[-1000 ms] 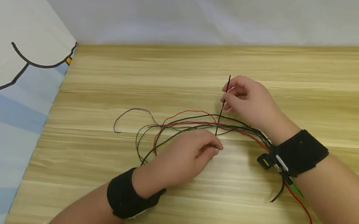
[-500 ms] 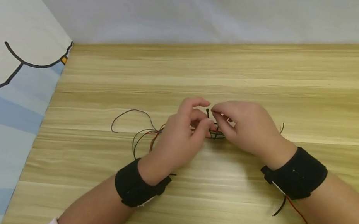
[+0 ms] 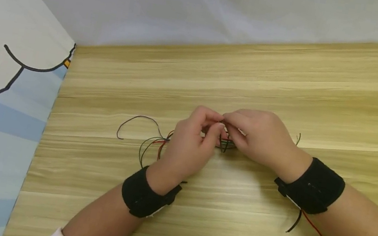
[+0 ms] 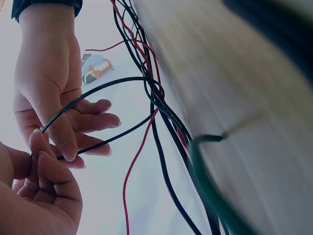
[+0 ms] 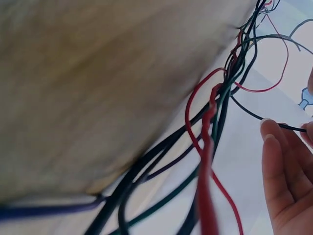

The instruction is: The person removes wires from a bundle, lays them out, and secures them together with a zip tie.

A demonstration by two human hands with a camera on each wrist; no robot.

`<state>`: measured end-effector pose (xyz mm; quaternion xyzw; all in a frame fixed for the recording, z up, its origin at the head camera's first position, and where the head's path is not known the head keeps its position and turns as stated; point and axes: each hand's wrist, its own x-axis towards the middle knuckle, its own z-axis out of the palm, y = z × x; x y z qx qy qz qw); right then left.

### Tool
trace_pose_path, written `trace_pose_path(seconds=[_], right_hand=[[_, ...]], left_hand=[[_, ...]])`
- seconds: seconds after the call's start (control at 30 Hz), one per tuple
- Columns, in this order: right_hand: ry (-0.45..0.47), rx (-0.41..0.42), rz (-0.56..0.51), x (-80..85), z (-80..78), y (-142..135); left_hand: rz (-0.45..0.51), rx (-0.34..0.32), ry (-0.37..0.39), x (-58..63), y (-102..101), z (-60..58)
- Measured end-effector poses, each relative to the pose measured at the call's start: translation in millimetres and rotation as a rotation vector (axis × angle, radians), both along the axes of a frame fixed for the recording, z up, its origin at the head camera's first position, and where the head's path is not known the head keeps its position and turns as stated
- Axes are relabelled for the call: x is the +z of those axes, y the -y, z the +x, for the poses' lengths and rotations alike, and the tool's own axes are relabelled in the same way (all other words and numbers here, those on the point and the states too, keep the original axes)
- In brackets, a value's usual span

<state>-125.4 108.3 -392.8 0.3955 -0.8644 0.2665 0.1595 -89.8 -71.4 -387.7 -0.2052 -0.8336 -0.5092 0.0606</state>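
A thin black cable tie [image 4: 112, 81] makes a wide, loose loop around a bundle of black, red and green wires [image 5: 222, 98]. My left hand [image 3: 190, 143] pinches the tie at one end, and my right hand [image 3: 260, 135] pinches it right beside, with the fingertips of both hands meeting above the bundle. The tie's head is hidden between the fingers. Middle and ring fingers of the right hand stay stretched out in the left wrist view. Beneath the hands the bundle lies along the wooden table [image 3: 135, 84].
Loose wire ends fan out at the left, with one dark curved wire [image 3: 137, 116] farthest out. A red wire [image 3: 320, 234] and a short black wire [image 3: 294, 222] emerge below the right wristband [image 3: 311, 187]. A pale wall [image 3: 191, 7] borders the table's far side.
The cable tie was held straight across the wires and is now bent into a loop around them. Both hands have come together, the left moving up and the right moving down.
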Motion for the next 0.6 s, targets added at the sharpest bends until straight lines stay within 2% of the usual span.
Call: trace_pose_path(seconds=[0.27, 0.6], right_hand=[[-0.004, -0.009, -0.005, 1.4, 1.7, 1.7], [-0.006, -0.011, -0.008, 0.7, 1.4, 1.8]], left_hand=[[-0.018, 0.004, -0.022, 0.2, 0.6, 1.8], [0.003, -0.003, -0.025, -1.3, 2.2, 1.8]])
